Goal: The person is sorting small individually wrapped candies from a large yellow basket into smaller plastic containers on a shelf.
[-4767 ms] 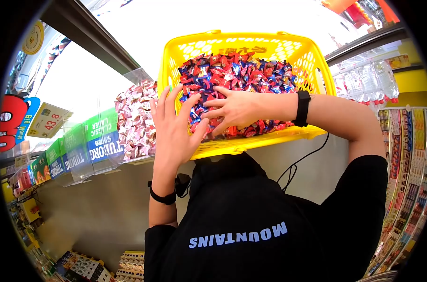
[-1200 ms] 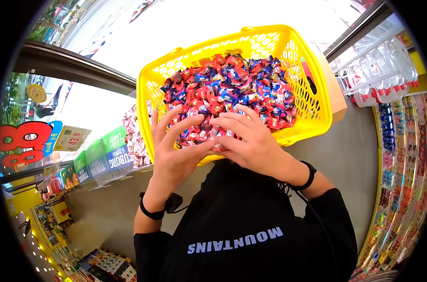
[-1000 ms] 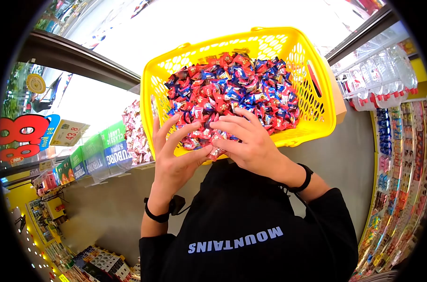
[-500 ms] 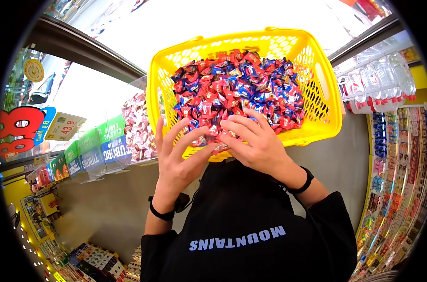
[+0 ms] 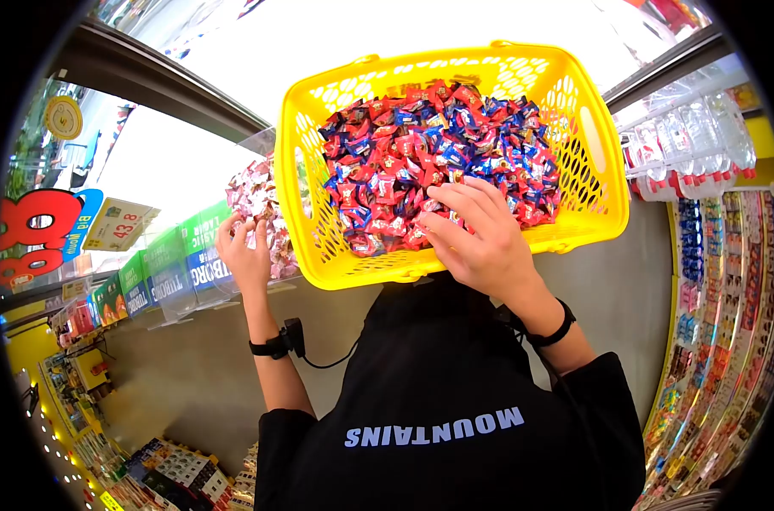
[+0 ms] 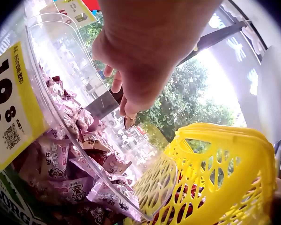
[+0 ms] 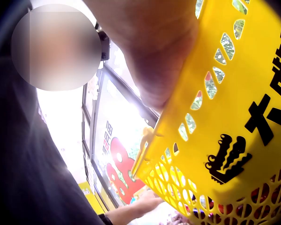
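A yellow basket (image 5: 608, 196) holds many red and blue wrapped candies (image 5: 404, 162). To its left, my left hand (image 5: 247, 260) is over the clear bin of pink-wrapped candies (image 5: 259, 187). In the left wrist view, that hand (image 6: 140, 61) pinches a small wrapped candy (image 6: 129, 122) above the bin's pink candies (image 6: 75, 187). My right hand (image 5: 485, 247) reaches over the basket's near rim, its fingers bent loosely and apart at the red and blue candies. In the right wrist view, the basket wall (image 7: 225, 108) hides the fingers of my right hand (image 7: 159, 56).
Green and blue cartons (image 5: 174, 264) line the left side beside a price card (image 5: 120, 224). A yellow price label (image 6: 11, 103) fronts the candy bin. Bottles (image 5: 689, 140) stand at the right, above packed shelves (image 5: 727, 315). Grey floor (image 5: 191, 366) shows below.
My left hand has left the basket's near edge and moved left over the pink candies. My right hand remains over the near rim. The basket appears slightly farther right in the head view.
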Motion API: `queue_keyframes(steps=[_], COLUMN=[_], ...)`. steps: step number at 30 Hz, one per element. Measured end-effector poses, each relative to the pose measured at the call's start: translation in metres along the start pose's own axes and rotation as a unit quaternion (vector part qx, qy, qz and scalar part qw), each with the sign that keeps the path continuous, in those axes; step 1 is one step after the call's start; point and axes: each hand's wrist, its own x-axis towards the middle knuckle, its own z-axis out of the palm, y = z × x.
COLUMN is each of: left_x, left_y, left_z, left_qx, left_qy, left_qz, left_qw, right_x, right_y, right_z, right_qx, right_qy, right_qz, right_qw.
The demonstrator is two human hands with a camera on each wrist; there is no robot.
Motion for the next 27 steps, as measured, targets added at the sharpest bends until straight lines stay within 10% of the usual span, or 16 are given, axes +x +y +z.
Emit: queue_keyframes(steps=[11, 18, 27], left_x=[0.015, 0.036, 0.091], left_y=[0.006, 0.071, 0.178], left_z=[0.022, -0.057, -0.138], left_qx=[-0.003, -0.054, -0.086], left_qy=[-0.013, -0.027, -0.052], left_qz=[-0.019, 0.014, 0.248], left_qw=[1.0, 0.998, 0.964], right_x=[0.001, 0.001, -0.022], right_y=[-0.004, -0.003, 0.032], right_z=[0.0, -0.001, -0.055], right_qx=[-0.024, -0.02, -0.117], right_qy=[0.009, 0.017, 0.104], right_qz=[0.012, 0.009, 0.076], right_qw=[1.0, 1.0, 0.985])
